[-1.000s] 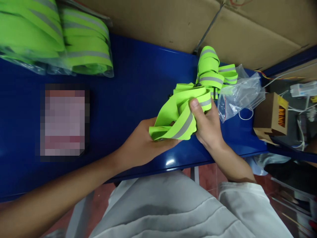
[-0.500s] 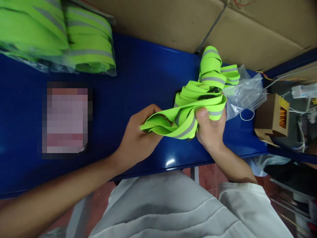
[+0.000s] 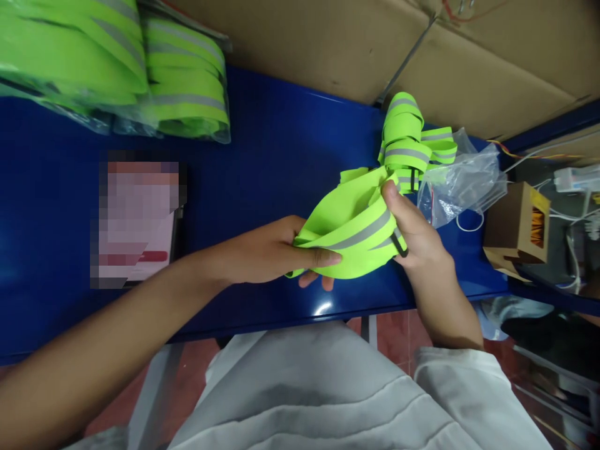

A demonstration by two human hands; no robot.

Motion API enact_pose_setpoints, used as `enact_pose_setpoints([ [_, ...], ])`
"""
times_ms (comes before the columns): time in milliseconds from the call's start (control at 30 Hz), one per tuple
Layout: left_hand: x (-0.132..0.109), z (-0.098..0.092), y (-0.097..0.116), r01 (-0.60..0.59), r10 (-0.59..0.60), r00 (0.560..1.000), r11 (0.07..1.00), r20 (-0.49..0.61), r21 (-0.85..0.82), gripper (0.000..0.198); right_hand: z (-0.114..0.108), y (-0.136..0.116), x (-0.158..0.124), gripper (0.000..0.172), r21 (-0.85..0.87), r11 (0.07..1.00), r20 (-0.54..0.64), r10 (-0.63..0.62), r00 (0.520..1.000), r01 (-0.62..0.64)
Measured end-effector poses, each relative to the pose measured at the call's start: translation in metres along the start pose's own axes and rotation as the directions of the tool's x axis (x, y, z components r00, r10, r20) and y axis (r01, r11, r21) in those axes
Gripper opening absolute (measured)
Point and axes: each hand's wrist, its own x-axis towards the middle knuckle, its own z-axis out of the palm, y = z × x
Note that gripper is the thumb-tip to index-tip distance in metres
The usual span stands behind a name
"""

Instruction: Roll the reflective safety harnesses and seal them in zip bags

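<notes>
A neon green vest with grey reflective stripes (image 3: 352, 226) is bunched above the blue table (image 3: 262, 162). My left hand (image 3: 269, 253) pinches its left end, thumb on top and fingers underneath. My right hand (image 3: 415, 234) grips its right end, thumb pressed on the top fold. Both hands are closed on the fabric. Behind it lies a pile of green reflective straps (image 3: 410, 140), partly inside a clear plastic bag (image 3: 462, 178).
Bagged stacks of green reflective fabric (image 3: 117, 69) lie at the table's far left. A pixelated flat item (image 3: 138, 219) rests left of my hands. Cardboard (image 3: 375, 44) lines the back. A small brown box (image 3: 518, 225) and cables sit at right.
The bunched vest has been flattened and spread wider between my hands. My left hand shifted from gripping the end from below to pinching it with fingers stretched along the fabric.
</notes>
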Motion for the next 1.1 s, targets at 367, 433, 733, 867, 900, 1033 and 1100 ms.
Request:
enact_pose_setpoints([
  [367, 0.000, 0.010, -0.008, -0.120, 0.119, 0.993, 0.992, 0.025, 0.037, 0.040, 0.001, 0.011, 0.004, 0.058, -0.069, 0.991, 0.153, 0.123, 0.981, -0.113],
  [433, 0.000, 0.014, -0.008, -0.176, 0.176, 0.984, 0.984, 0.001, 0.028, 0.039, 0.001, 0.012, 0.004, 0.059, -0.086, 0.995, 0.158, 0.060, 0.986, -0.046],
  [733, 0.000, 0.021, -0.007, -0.220, 0.220, 0.973, 0.976, -0.064, 0.003, 0.032, -0.003, 0.001, -0.005, 0.035, -0.456, 0.812, 0.002, -0.408, 0.913, 0.364],
  [867, 0.001, 0.022, -0.008, -0.178, 0.175, 0.976, 0.984, -0.126, -0.013, 0.032, -0.007, -0.006, -0.019, 0.074, -0.460, 0.811, 0.210, -0.297, 0.931, 0.363],
  [900, 0.002, 0.023, -0.009, -0.174, 0.171, 0.975, 0.985, -0.139, -0.013, 0.032, -0.006, -0.007, -0.021, 0.080, -0.493, 0.782, 0.275, -0.276, 0.921, 0.381],
  [1033, 0.005, 0.024, -0.014, -0.173, 0.166, 0.974, 0.984, -0.156, -0.032, 0.032, 0.005, -0.003, -0.020, 0.092, -0.688, 0.601, 0.281, -0.296, 0.913, 0.407],
  [1100, 0.007, 0.023, -0.015, -0.138, 0.131, 0.979, 0.990, -0.159, -0.038, 0.033, 0.010, 0.000, -0.018, 0.080, -0.707, 0.588, 0.227, -0.337, 0.914, 0.392],
])
